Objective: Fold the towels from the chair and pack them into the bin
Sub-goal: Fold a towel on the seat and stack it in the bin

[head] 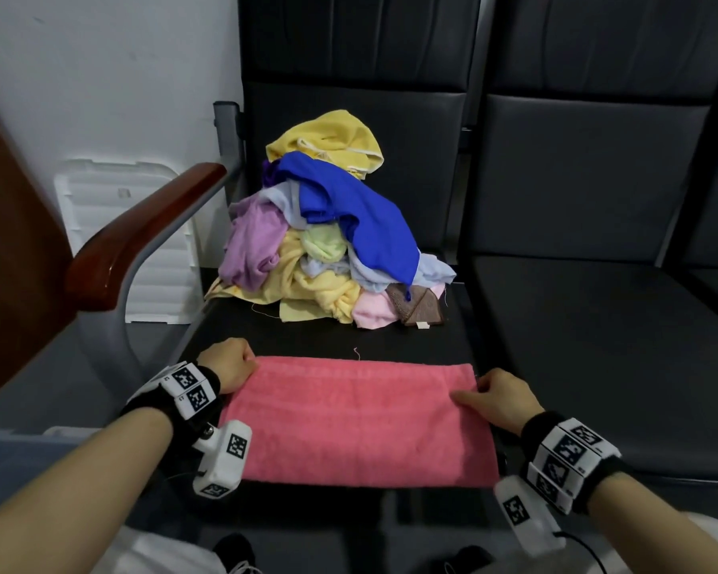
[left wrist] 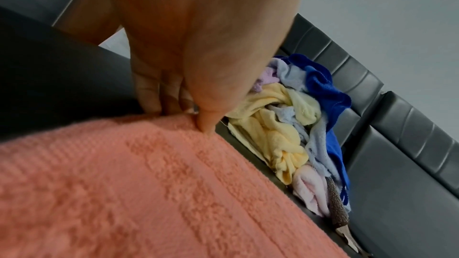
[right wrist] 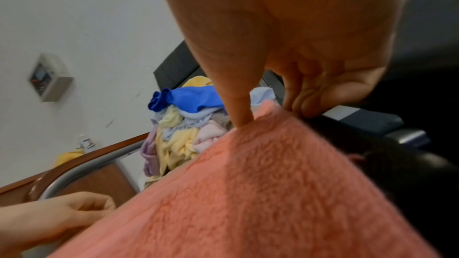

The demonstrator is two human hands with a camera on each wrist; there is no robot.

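I see a pink towel [head: 359,420] lying flat on the front of the dark chair seat [head: 452,345], spread as a wide rectangle with a woven band running across its terry pile. My left hand [head: 229,364] pinches the far left corner, thumb on top and fingers [left wrist: 149,95] curled under the edge. My right hand [head: 496,401] pinches the far right corner the same way, thumb [right wrist: 239,109] pressing down on the cloth and the other fingers tucked against the edge. Behind it, well apart, sits a heap of unfolded towels [head: 328,238]: yellow, blue, lilac, pale green, light pink, with a brown patterned one at the right foot. A wooden armrest [head: 142,238] stands to the left.
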